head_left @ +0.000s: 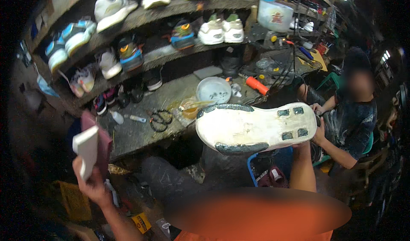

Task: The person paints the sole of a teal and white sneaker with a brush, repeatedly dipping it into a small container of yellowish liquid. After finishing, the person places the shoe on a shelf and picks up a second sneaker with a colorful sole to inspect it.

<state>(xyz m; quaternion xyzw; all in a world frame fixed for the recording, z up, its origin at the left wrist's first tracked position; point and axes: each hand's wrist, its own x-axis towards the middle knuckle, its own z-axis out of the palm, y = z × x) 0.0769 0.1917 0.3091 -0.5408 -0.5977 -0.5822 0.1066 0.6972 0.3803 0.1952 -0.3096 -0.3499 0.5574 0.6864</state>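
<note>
My left hand (92, 183) is raised at the left, its fingers closed round a white slab-like piece (86, 146) with a curved edge. A thin maroon sheet (102, 145) stands right behind that piece; whether my fingers grip it too is hard to see. In front of me a shoe (256, 125) is held up with its off-white sole facing me. Dark green patches sit on the sole's edges and at its right end. My right hand (302, 145) supports the shoe from behind near that end, most of its fingers hidden.
Shelves (166, 51) with several sneakers rise at the back left. On the workbench (132, 138) are a round pale basin (213, 90), a black cord loop (161, 120) and an orange-red cylinder (257, 85). A blue bin (252, 168) stands below the shoe. A co-worker (354, 121) sits close at right.
</note>
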